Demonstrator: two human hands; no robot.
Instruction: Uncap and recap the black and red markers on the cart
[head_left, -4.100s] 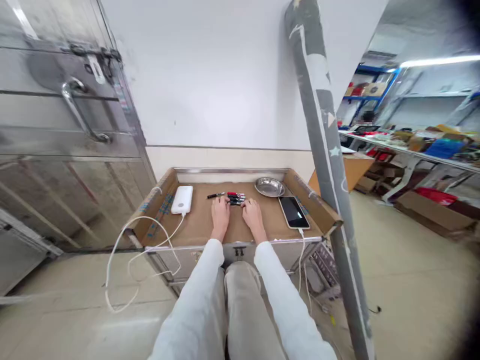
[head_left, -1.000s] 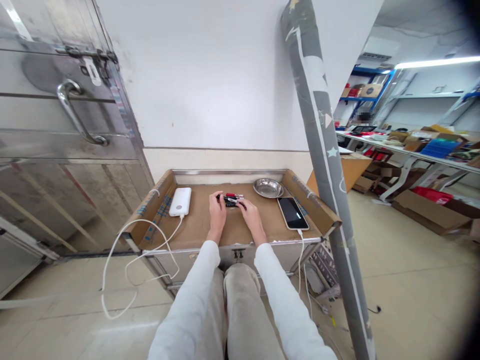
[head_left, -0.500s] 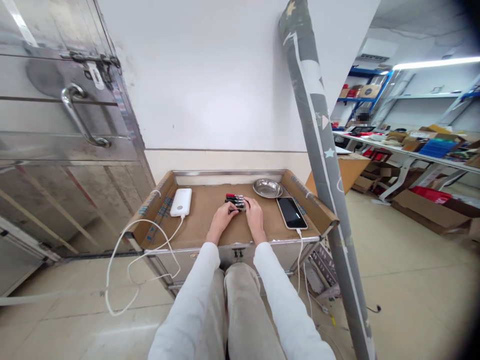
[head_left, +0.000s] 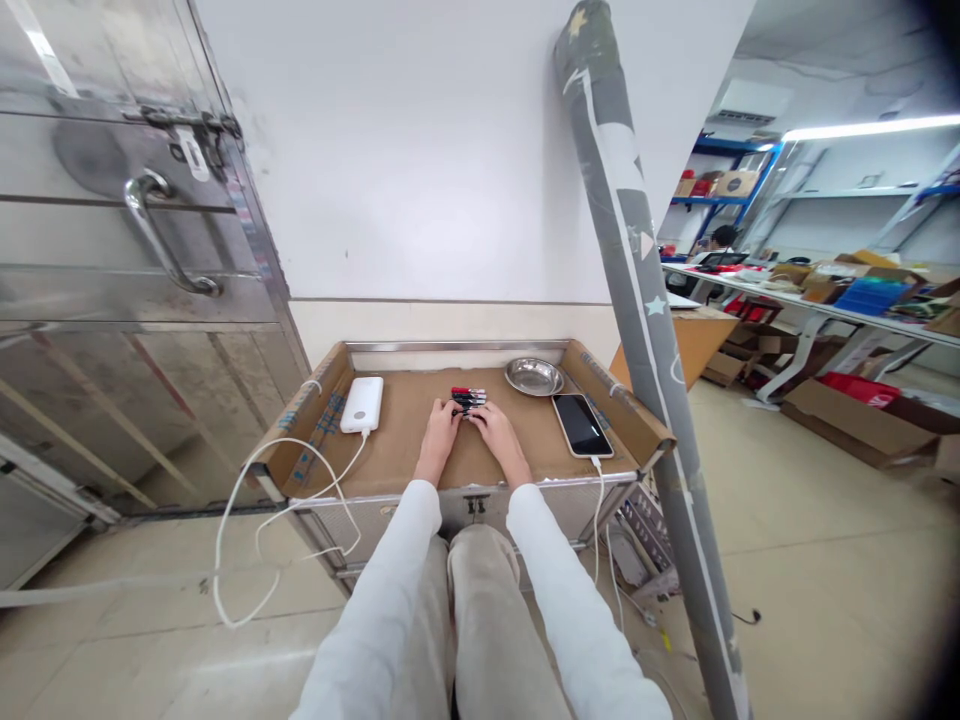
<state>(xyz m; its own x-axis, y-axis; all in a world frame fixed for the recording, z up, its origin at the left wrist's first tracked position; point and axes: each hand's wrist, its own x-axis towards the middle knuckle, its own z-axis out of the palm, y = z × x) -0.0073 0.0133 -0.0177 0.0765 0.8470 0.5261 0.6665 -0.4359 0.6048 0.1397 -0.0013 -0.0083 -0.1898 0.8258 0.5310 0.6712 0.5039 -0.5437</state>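
Several markers lie side by side on the brown cardboard top, with a red marker (head_left: 463, 391) farthest from me and black markers (head_left: 474, 400) nearer. At the near side of this row, my left hand (head_left: 441, 428) has its fingers closed on the left end of a black marker. My right hand (head_left: 496, 430) pinches at the right end of that same marker, the fingertips partly hiding it. Both wrists rest close to the front edge of the cardboard.
A white power bank (head_left: 362, 404) with a looping cable lies on the left. Toward the right are a round steel dish (head_left: 534, 376) and a phone (head_left: 583, 425) on a cable. A grey patterned roll (head_left: 637, 250) leans against the cabinet's right side. A metal door (head_left: 135, 300) stands at left.
My right hand has moved left and toward me, from the right ends of the markers to the nearest one. The left hand has shifted slightly; the hands are closer together.
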